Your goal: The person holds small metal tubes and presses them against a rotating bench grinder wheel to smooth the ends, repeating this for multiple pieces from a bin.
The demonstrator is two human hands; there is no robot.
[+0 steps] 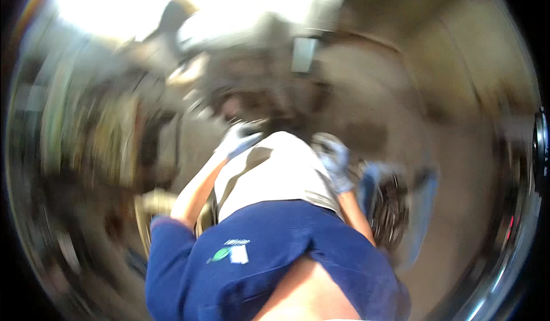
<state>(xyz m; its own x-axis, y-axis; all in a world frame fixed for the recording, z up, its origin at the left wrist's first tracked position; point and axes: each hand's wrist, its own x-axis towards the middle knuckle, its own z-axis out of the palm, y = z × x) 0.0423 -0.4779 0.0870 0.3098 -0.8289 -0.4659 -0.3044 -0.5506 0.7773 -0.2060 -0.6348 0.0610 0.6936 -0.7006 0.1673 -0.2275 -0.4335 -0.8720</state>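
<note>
My left hand, in a pale glove with darker fingertips, is in front of my left thigh, beside the light-coloured trousers or apron over my lap. Its fingers look loosely bent and apart, and nothing shows in them. On the other side of my lap, my right hand wears a similar pale blue glove. Its fingers curl inward, but motion blur hides whether they hold anything. Both hands are low, close to my body.
Just right of my right hand stands a blue container with dark, blurred contents. A yellowish frame is at my left elbow. Blurred upright slats or stacked pieces line the left. Ahead lies a dark cluttered heap, with a pale upright panel behind.
</note>
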